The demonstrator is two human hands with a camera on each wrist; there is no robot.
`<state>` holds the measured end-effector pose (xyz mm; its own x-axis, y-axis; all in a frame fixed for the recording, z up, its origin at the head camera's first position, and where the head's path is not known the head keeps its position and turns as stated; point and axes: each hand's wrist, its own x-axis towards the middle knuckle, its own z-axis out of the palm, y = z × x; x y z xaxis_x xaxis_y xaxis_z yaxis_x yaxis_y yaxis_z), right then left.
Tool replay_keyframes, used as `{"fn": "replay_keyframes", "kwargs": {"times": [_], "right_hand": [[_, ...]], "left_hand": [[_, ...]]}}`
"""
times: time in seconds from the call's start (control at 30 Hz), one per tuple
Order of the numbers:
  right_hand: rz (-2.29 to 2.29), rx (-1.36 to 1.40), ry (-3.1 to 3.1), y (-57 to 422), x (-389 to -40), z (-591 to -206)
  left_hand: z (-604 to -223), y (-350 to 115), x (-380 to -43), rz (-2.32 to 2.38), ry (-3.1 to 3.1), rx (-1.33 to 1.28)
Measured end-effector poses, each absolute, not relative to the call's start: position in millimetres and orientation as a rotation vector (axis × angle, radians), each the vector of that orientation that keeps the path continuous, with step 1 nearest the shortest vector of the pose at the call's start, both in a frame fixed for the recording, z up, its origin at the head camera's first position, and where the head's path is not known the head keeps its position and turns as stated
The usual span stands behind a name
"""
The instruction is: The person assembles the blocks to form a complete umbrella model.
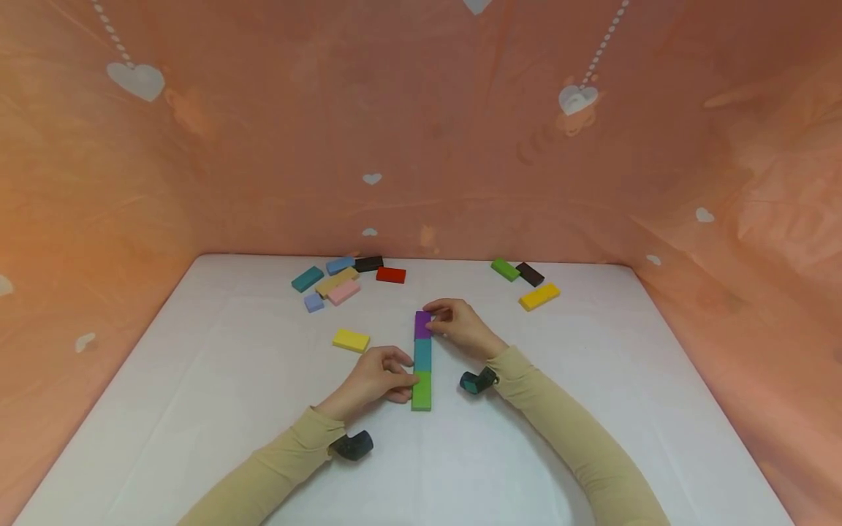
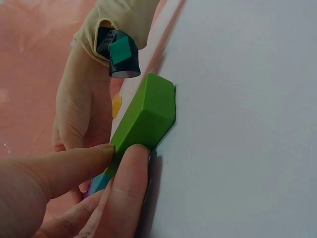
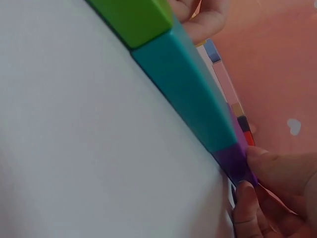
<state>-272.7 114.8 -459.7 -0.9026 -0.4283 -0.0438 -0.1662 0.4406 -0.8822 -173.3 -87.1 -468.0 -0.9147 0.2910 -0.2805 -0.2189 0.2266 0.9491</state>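
A green block [image 1: 422,392], a teal block [image 1: 423,355] and a purple block [image 1: 422,326] lie end to end in a straight row on the white table. My left hand [image 1: 378,376] holds the near, green block along its left side, one fingertip on the top edge and another low against the side in the left wrist view. At the row's far end my right hand [image 1: 465,327] pinches the purple block [image 3: 233,163] between thumb and finger. The teal block [image 3: 188,89] shows between the hands in the right wrist view.
A yellow block [image 1: 351,340] lies left of the row. Several blocks, among them a pink one [image 1: 344,291] and a red one [image 1: 391,275], are grouped at the back left. Back right are green [image 1: 506,269], dark brown [image 1: 530,274] and orange-yellow [image 1: 540,296] blocks.
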Motion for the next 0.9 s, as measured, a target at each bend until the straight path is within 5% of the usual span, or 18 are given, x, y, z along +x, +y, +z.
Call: {"fn": "replay_keyframes", "kwargs": {"times": [0.9], "right_hand": [[-1.367, -0.575, 2.438, 111.3, -274.7, -456.6]], "left_hand": [[-465.9, -84.1, -173.3, 1.700, 2.167, 0.056]]}}
